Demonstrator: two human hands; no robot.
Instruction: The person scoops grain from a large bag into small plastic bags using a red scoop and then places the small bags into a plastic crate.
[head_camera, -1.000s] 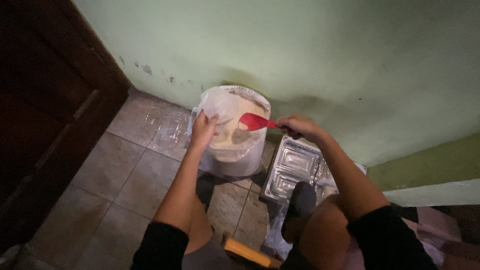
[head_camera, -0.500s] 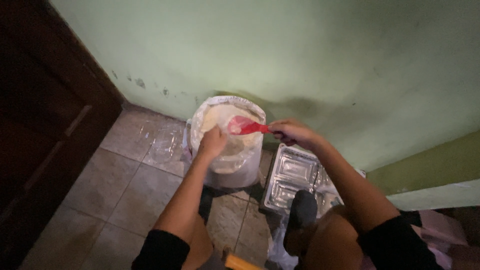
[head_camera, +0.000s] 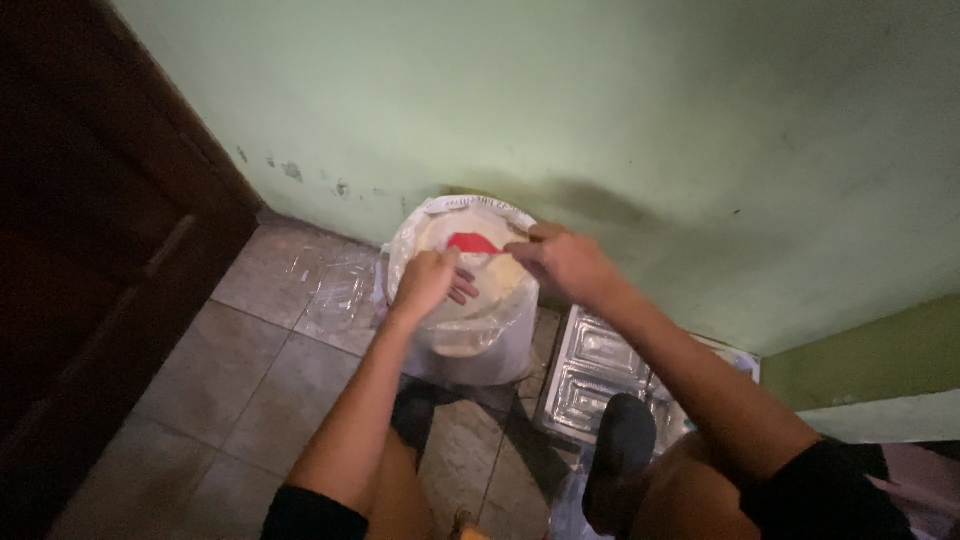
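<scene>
The frame is dim and yellow-green in cast, with soft grain across the wall (head_camera: 650, 120). Light falls from above and behind the camera, brightest on the middle of the wall and on the white bucket (head_camera: 470, 330) at centre. The upper right corner fades to dark grey, and the door (head_camera: 90, 260) at left is almost black, its detail lost. A soft shadow spreads on the wall right of the bucket. Faint glare shows on clear plastic (head_camera: 340, 290) on the floor and on the embossed foil tray (head_camera: 590, 375) at lower centre. Both hands are slightly smeared by motion. Straight lines bow outward near the edges, as with a wide lens.
</scene>
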